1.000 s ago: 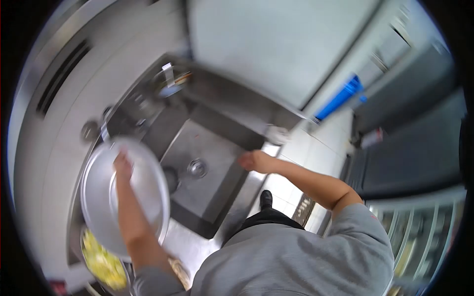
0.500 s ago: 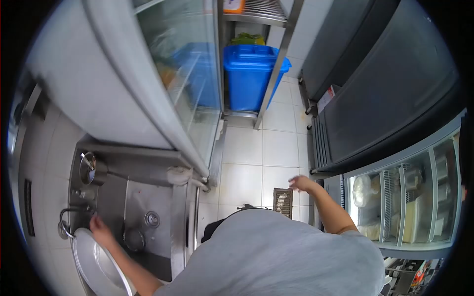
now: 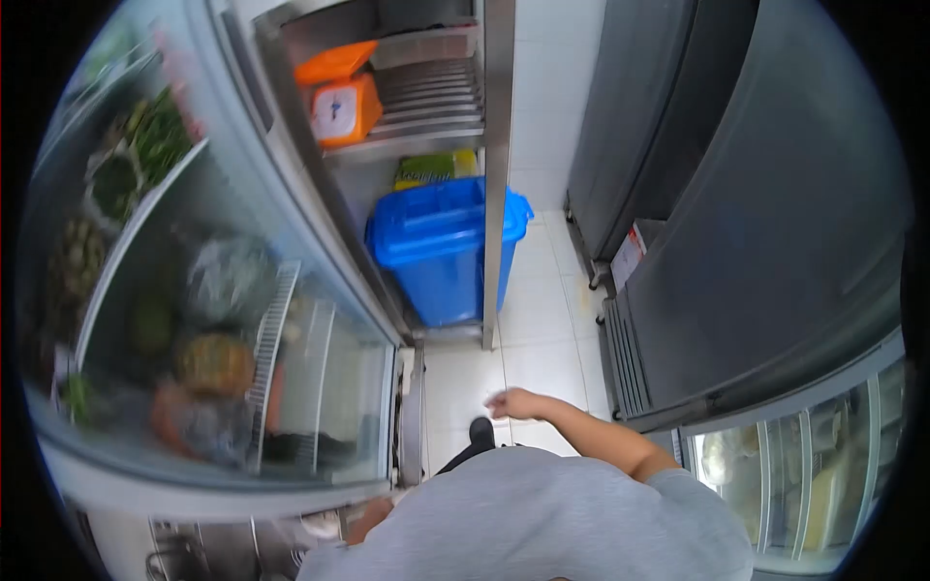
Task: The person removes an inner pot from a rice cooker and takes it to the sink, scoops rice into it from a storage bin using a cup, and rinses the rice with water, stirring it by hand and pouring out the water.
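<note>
My right hand (image 3: 515,404) hangs in front of my body above the tiled floor, its fingers loosely bent and apart with nothing visible in them. Low beside my grey shirt, part of my left hand or forearm (image 3: 372,515) shows; the fingers cannot be made out. That arm is close to the lower edge of a glass-door fridge (image 3: 291,489). Behind the glass are bagged vegetables, a netted round fruit (image 3: 215,364) and leafy greens (image 3: 160,136).
A blue lidded bin (image 3: 426,242) stands under a metal rack (image 3: 407,145) holding an orange scale (image 3: 347,111). Dark cabinets (image 3: 756,223) line the right side, with another glass-fronted fridge (image 3: 814,465) near me. The steel sink (image 3: 223,547) lies at lower left.
My body has moved forward past the sink, and the glass-door fridge now fills the left side. My left hand has left the tap area; my right hand has swung inward.
</note>
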Motion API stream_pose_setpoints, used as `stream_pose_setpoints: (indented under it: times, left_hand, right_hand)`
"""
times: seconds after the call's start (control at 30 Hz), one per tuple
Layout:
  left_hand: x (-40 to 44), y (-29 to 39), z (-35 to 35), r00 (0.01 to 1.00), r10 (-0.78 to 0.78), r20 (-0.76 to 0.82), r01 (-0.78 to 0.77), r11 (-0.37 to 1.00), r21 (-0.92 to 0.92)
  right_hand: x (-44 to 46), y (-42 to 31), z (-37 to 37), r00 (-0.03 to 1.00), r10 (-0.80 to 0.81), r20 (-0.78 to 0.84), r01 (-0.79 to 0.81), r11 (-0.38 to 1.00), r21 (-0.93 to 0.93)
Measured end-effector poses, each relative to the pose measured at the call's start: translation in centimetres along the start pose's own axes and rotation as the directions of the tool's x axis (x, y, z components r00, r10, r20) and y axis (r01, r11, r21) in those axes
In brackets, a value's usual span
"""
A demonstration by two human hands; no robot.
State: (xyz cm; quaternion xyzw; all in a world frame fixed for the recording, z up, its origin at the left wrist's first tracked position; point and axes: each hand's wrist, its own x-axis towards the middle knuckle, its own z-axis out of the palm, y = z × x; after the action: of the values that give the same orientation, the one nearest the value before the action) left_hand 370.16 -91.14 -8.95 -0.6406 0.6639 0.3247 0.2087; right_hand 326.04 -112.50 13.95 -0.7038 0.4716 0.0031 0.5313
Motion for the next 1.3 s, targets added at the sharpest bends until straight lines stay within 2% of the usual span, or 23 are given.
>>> stream_pose_setpoints:
  times: [0.03,0.07,0.13,0.2,0.23,0.33,0.37,0.43,0.53,0.57,0.6,0.63,0.67,0.7,0.73,0.8,0.87,0.97,1.03,1.1,1.13,1.17,1.3]
  left_hand:
    - [0.0,-0.1,-1.9,0.99,-0.082,0.115,0.092,0.992,-0.083]
    - [0.1,0.2,-3.4,0.965,-0.149,0.215,0.184,0.971,-0.153]
    - [2.1,0.7,-6.4,0.935,-0.219,0.278,0.283,0.935,-0.214]
    - [5.3,2.1,-10.3,0.947,-0.217,0.237,0.278,0.923,-0.266]
    - [7.2,2.7,-12.5,0.962,-0.196,0.19,0.246,0.925,-0.29]
    - [17.6,6.1,-20.0,0.954,-0.062,-0.292,-0.062,0.915,-0.398]
    - [17.4,11.5,-26.0,0.883,-0.225,-0.413,0.025,0.899,-0.436]
    - [19.0,17.9,-33.9,0.894,-0.294,-0.339,-0.158,0.501,-0.851]
    - [19.2,25.8,-39.5,0.907,-0.31,-0.287,-0.217,0.24,-0.946]
    - [19.0,28.3,-39.4,0.843,-0.371,-0.389,-0.259,0.354,-0.899]
    - [20.8,26.8,-36.2,0.905,-0.335,-0.263,-0.2,0.211,-0.957]
    - [19.1,29.0,-35.3,0.84,-0.446,-0.308,-0.04,0.516,-0.856]
    - [24.3,23.7,-24.9,0.777,-0.517,-0.36,-0.043,0.526,-0.849]
    - [22.1,25.6,-23.6,0.817,-0.503,-0.281,0.117,0.622,-0.775]
    - [19.4,27.7,-22.9,0.849,-0.505,-0.154,0.229,0.615,-0.754]
    - [16.1,31.3,-21.8,0.857,-0.515,0.034,0.357,0.543,-0.76]
    - [14.6,34.4,-21.6,0.85,-0.513,0.116,0.409,0.507,-0.759]
    - [13.7,38.2,-23.7,0.85,-0.512,0.126,0.409,0.49,-0.77]
    - [14.1,39.5,-25.2,0.86,-0.501,0.101,0.385,0.505,-0.773]
    - [14.3,40.6,-26.6,0.876,-0.476,0.076,0.359,0.537,-0.763]
    - [14.5,40.6,-27.6,0.888,-0.457,0.053,0.336,0.564,-0.754]
    - [14.9,40.6,-28.2,0.899,-0.438,0.026,0.309,0.591,-0.745]
    - [16.3,38.2,-28.8,0.809,-0.586,-0.045,0.328,0.515,-0.792]
  right_hand:
    - [0.0,2.5,-1.7,0.992,0.123,0.033,-0.126,0.985,0.122]
    - [-1.1,4.0,-3.8,0.932,0.347,0.108,-0.359,0.834,0.419]
    - [-2.0,9.3,-8.7,0.892,0.428,0.146,-0.42,0.663,0.62]
    - [-1.1,14.4,-14.1,0.876,0.476,0.082,-0.368,0.547,0.752]
    - [0.3,16.3,-16.4,0.861,0.509,0.006,-0.339,0.564,0.753]
    - [6.4,17.6,-24.6,0.829,0.546,-0.121,-0.147,0.422,0.895]
    - [9.2,17.5,-26.8,0.829,0.525,-0.195,-0.064,0.435,0.898]
    - [15.4,16.0,-30.8,0.759,0.552,-0.343,0.103,0.419,0.902]
    - [23.5,12.2,-35.8,0.907,0.372,-0.2,0.116,0.236,0.965]
    - [23.6,8.6,-37.3,0.917,0.387,-0.099,0.083,0.058,0.995]
    - [25.9,10.3,-37.1,0.935,0.351,-0.058,0.068,-0.016,0.998]
    - [28.0,12.3,-36.2,0.95,0.313,-0.015,0.047,-0.096,0.994]
    - [25.2,10.4,-37.2,0.957,0.286,0.039,-0.024,-0.054,0.998]
    - [21.5,7.8,-39.5,0.961,0.265,0.08,-0.085,0.006,0.996]
    - [21.5,7.6,-40.3,0.937,0.335,0.099,-0.144,0.113,0.983]
    - [21.2,4.5,-43.2,0.972,0.233,0.03,-0.105,0.319,0.942]
    - [22.3,2.5,-47.6,0.959,0.177,-0.223,0.159,0.316,0.935]
    - [29.5,12.2,-46.9,0.983,0.184,-0.009,-0.006,0.082,0.997]
    - [24.7,10.4,-47.4,0.948,0.28,0.149,-0.187,0.113,0.976]
    - [24.1,13.4,-43.4,0.929,0.202,0.309,-0.311,-0.025,0.95]
    - [24.9,13.4,-41.4,0.928,0.047,0.369,-0.357,-0.172,0.918]
    - [26.0,14.3,-40.9,0.885,0.261,0.385,-0.391,-0.031,0.92]
    - [27.2,16.3,-44.0,0.899,0.255,0.355,-0.383,0.068,0.921]
